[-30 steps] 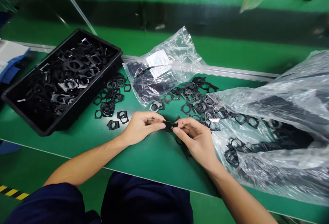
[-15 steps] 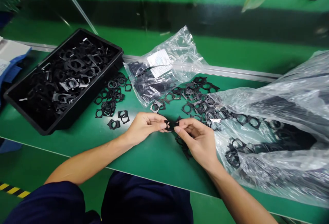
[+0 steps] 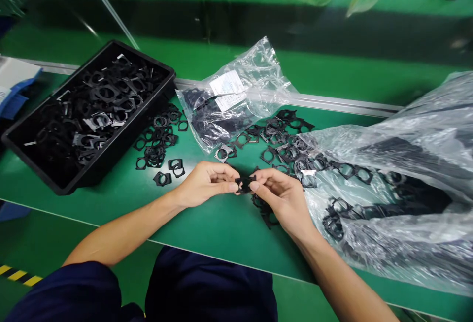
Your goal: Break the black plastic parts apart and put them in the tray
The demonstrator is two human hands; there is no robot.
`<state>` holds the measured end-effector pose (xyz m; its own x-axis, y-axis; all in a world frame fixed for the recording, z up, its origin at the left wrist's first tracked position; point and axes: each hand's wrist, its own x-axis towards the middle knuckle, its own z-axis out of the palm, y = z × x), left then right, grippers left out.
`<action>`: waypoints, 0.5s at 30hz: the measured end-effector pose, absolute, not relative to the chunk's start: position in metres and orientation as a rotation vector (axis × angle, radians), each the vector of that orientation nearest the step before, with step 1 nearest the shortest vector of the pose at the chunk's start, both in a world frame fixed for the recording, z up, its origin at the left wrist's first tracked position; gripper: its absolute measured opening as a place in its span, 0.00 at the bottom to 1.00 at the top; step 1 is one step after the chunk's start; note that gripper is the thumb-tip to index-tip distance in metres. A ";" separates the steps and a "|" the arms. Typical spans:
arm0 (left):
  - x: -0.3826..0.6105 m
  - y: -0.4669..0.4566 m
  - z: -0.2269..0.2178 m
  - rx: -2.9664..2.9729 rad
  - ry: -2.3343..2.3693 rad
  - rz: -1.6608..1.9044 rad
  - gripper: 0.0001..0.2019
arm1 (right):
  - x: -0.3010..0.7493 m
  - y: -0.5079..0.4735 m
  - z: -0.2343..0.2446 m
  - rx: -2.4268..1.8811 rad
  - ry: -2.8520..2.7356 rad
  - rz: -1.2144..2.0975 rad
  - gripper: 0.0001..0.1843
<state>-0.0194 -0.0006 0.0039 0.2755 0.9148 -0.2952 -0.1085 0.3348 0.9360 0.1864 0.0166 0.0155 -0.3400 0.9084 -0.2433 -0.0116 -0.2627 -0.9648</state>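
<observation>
Between my two hands is a small black plastic frame piece [image 3: 245, 184], held above the green bench. My left hand [image 3: 207, 182] pinches its left end between thumb and fingers. On its other end, my right hand [image 3: 283, 195] has a similar pinch. Fingertips cover both ends, so its full outline is hidden. Under and beside my right hand lie loose black ring-shaped frames [image 3: 268, 213]. A few more loose frames [image 3: 162, 179] rest left of my left hand.
A black bin [image 3: 70, 184] full of such frames stands at the left. Behind my hands lies a clear labelled bag [image 3: 254, 78] with black parts. A large open plastic bag [image 3: 391, 250] covers the right side, with frames spilling from its mouth. A metal rail [image 3: 332, 103] runs along the back.
The held frame piece has tilted slightly between my fingers; both hands stay nearly in place. A dark object with fingers on it has appeared at the top edge, beyond the bench.
</observation>
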 end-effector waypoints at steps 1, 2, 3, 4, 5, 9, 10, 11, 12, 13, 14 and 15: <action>-0.019 0.000 0.003 0.943 1.028 0.874 0.19 | 0.186 0.017 0.016 -1.149 -1.260 1.729 0.17; -0.019 0.000 0.003 0.918 1.011 0.890 0.19 | 0.186 0.017 0.017 -1.128 -1.245 1.755 0.16; -0.019 0.000 0.002 0.903 1.000 0.906 0.19 | 0.186 0.017 0.017 -1.115 -1.236 1.760 0.15; -0.018 0.000 0.002 0.901 0.993 0.920 0.19 | 0.187 0.017 0.017 -1.110 -1.234 1.747 0.14; -0.018 0.000 0.002 0.907 0.989 0.930 0.19 | 0.187 0.017 0.017 -1.111 -1.238 1.724 0.14; -0.017 0.000 -0.001 0.962 1.009 0.947 0.17 | 0.188 0.018 0.016 -1.120 -1.248 1.699 0.13; -0.017 0.000 -0.001 0.971 1.021 0.947 0.17 | 0.187 0.018 0.016 -1.120 -1.230 1.716 0.12; -0.017 0.000 -0.002 0.977 1.032 0.945 0.17 | 0.187 0.018 0.015 -1.121 -1.206 1.737 0.12; -0.017 0.001 -0.003 0.978 1.041 0.940 0.17 | 0.187 0.018 0.015 -1.122 -1.179 1.756 0.13; -0.017 0.001 -0.003 0.971 1.046 0.932 0.17 | 0.187 0.018 0.015 -1.122 -1.154 1.771 0.13; -0.017 0.002 -0.003 0.956 1.050 0.923 0.17 | 0.186 0.018 0.014 -1.125 -1.135 1.780 0.13; -0.016 0.002 -0.003 0.935 1.054 0.916 0.18 | 0.186 0.017 0.014 -1.131 -1.124 1.779 0.13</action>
